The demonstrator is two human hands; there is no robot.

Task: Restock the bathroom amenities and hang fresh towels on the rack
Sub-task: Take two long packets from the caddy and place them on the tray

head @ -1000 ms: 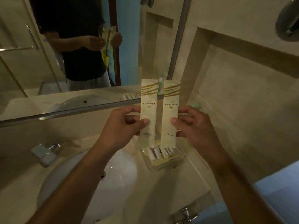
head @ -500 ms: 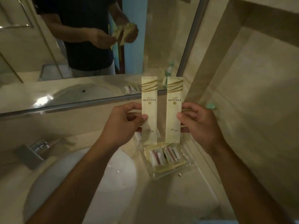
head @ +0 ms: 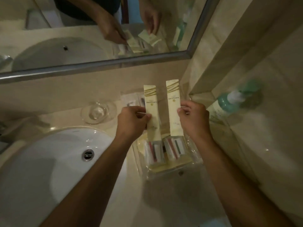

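Note:
Two long cream amenity packets with gold stripes stand side by side above a clear tray (head: 141, 163) on the counter. My left hand (head: 131, 122) pinches the left packet (head: 151, 110) at its middle. My right hand (head: 194, 119) pinches the right packet (head: 173, 105) the same way. The lower ends of both packets reach down to the tray, which holds small white sachets with red and dark stripes (head: 164, 151) on top of flat cream packets.
A white round basin (head: 49, 161) with a metal drain (head: 88, 154) fills the lower left. A clear glass dish (head: 98, 112) sits behind it, with wrapped items against the wall. A green-capped bottle (head: 232, 99) stands in the right-hand niche. The mirror (head: 98, 38) runs along the back.
The camera has tipped down toward the counter. Both hands have lowered the two packets from in front of the mirror to just over the tray, and the packets have spread slightly apart.

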